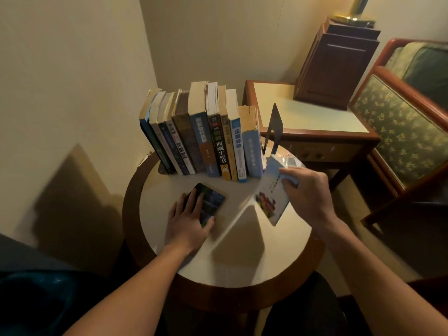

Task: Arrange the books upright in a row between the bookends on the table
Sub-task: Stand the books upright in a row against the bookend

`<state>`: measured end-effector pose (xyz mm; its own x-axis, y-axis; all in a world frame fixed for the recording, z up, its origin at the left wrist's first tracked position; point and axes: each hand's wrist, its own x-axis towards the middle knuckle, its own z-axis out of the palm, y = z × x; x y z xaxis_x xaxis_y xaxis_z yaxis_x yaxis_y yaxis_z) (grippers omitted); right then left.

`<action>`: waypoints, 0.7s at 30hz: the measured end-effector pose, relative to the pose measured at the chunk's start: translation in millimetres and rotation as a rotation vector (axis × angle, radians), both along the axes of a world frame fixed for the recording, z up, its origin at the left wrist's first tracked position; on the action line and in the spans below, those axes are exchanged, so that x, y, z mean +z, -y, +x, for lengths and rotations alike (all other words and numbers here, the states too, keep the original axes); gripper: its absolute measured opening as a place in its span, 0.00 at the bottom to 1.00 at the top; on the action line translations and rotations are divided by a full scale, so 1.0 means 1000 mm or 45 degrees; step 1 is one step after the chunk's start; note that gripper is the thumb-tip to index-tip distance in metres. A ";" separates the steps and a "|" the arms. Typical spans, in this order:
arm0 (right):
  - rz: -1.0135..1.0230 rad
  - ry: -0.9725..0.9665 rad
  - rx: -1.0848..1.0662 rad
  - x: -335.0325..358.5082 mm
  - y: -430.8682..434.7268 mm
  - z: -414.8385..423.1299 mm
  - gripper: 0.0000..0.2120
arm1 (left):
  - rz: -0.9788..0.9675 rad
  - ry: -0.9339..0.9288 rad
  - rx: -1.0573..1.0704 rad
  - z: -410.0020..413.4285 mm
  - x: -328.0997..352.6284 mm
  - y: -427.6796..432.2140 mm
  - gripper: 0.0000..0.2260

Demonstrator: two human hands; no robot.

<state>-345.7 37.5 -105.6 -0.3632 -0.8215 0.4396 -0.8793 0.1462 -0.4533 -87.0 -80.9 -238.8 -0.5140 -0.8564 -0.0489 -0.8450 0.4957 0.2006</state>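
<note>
Several books (206, 139) stand upright in a row at the back of the round table (244, 267), leaning slightly left. A dark metal bookend (274, 128) stands just right of the row; the left bookend's base (162, 169) shows under the first book. My right hand (306, 190) grips a thin light-blue book (270, 192), held tilted above the table, right of the row. A dark-covered book (209, 202) lies flat on the table, and my left hand (188, 220) rests on it with fingers straight.
A wooden side table (303, 112) stands behind right, with a dark wooden box (337, 66) and a brass lamp base (356, 15) on it. An upholstered armchair (407, 132) is at the right. Walls close in at left and behind.
</note>
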 end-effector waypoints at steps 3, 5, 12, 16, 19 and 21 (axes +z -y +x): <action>-0.172 -0.206 -0.066 0.011 0.019 -0.002 0.11 | -0.002 -0.008 0.013 -0.001 -0.001 0.005 0.37; -0.296 -0.265 -0.094 0.019 0.033 0.001 0.11 | -0.005 -0.015 0.026 -0.002 -0.001 0.008 0.37; -0.409 -0.425 -0.079 0.028 0.078 0.002 0.23 | -0.022 -0.016 -0.010 -0.001 0.002 0.009 0.37; -0.236 -0.160 0.023 0.003 0.097 0.000 0.17 | -0.022 -0.002 -0.006 -0.002 0.001 0.009 0.37; 0.156 0.089 -0.025 -0.013 0.110 -0.002 0.32 | -0.049 -0.034 0.008 -0.001 0.000 0.007 0.37; 0.318 0.172 -0.033 -0.013 0.115 -0.004 0.39 | -0.055 -0.038 0.017 -0.001 0.000 0.006 0.37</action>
